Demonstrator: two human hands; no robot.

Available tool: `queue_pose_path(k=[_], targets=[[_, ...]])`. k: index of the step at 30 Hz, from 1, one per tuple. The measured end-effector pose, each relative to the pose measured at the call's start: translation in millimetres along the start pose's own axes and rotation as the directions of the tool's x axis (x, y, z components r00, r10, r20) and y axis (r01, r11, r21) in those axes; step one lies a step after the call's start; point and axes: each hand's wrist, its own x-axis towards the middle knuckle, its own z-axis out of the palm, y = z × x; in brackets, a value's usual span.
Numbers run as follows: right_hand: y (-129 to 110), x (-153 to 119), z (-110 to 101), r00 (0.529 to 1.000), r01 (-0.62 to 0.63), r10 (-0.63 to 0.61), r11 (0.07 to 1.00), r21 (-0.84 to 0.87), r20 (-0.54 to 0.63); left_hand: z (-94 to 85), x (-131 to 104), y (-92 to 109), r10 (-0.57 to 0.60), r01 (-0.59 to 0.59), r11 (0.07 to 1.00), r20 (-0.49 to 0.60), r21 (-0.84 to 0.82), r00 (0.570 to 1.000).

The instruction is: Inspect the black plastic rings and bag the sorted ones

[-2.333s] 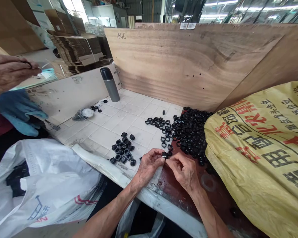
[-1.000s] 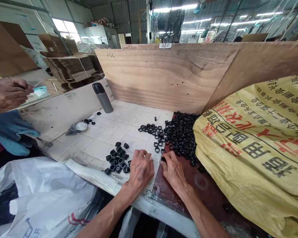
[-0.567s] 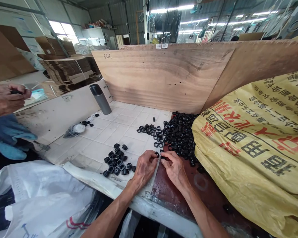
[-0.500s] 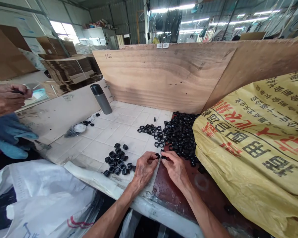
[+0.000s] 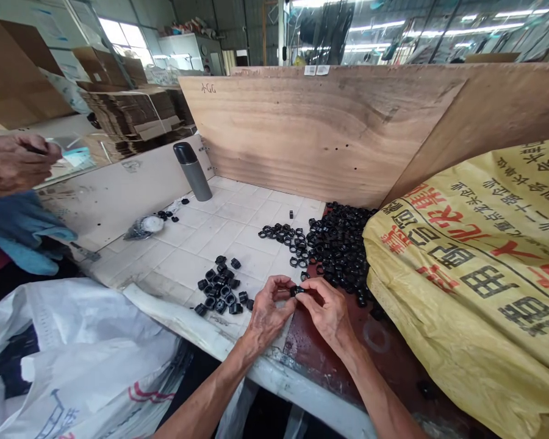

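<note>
Close to the table's front edge, my left hand (image 5: 269,308) and my right hand (image 5: 326,303) meet fingertip to fingertip. Both pinch a small black plastic ring (image 5: 296,291) between them; whether it is one piece or two joined ones I cannot make out. A large heap of black rings (image 5: 343,244) lies just beyond my right hand. Some loose rings (image 5: 281,235) spread from it onto the white tiles. Left of my left hand sits a smaller cluster of thicker black pieces (image 5: 222,289).
A yellow printed sack (image 5: 476,274) leans in from the right. A wooden board (image 5: 320,134) closes off the back. A grey flask (image 5: 194,174) stands at the far left near a small plastic bag (image 5: 144,227). Another person's hands (image 5: 16,161) work at left, above a white sack (image 5: 86,360).
My hands have come together, and the black pieces held apart at my fingertips now touch or form one. The view has shifted slightly.
</note>
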Motion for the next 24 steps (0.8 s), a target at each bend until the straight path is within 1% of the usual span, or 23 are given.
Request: queue_pose_path(k=[3, 5, 7, 10, 13, 16, 18, 21, 24], targets=[[-0.4, -0.8, -1.6, 0.999, 0.038, -0.038, 0.999, 0.009, 0.011, -0.3, 0.4, -3.3, -0.04, 0.048, 0.987, 0.055, -0.156, 0.998], [-0.4, -1.4, -3.1, 0.998, 0.063, -0.063, 0.998, 0.019, 0.022, -0.8, 0.8, -3.0, -0.037, 0.05, 0.982, 0.076, -0.184, 0.996], [-0.4, -1.7, -4.3, 0.997, 0.078, -0.078, 0.997, 0.02, 0.029, -1.8, 1.1, -1.9, 0.001, 0.015, 0.985, 0.091, -0.17, 0.996], [-0.2, -2.2, -4.4, 0.997, 0.076, -0.076, 0.997, 0.024, 0.024, -3.8, 1.6, -1.8, 0.084, -0.071, 0.989, 0.098, -0.131, 0.992], [0.2, -2.7, -3.5, 1.0, 0.019, -0.02, 0.999, 0.048, 0.012, -5.3, 2.3, -4.4, 0.173, -0.165, 0.982, 0.092, -0.091, 0.981], [0.8, -3.3, -2.9, 1.0, -0.023, 0.022, 0.998, 0.063, 0.017, -5.7, 3.0, -7.1, 0.235, -0.226, 0.969, 0.094, -0.098, 0.967], [1.5, -3.8, -2.3, 0.999, -0.025, 0.024, 0.998, 0.061, 0.021, -5.5, 3.1, -7.5, 0.244, -0.234, 0.966, 0.096, -0.109, 0.965], [3.4, -5.2, -0.4, 0.999, -0.036, 0.035, 0.999, 0.034, 0.023, -5.7, 2.9, -5.4, 0.225, -0.215, 0.972, 0.108, -0.101, 0.968], [5.5, -7.1, 2.4, 1.0, 0.013, -0.012, 0.998, -0.054, 0.017, -6.4, 3.0, -1.6, 0.196, -0.185, 0.979, 0.133, -0.089, 0.972]])
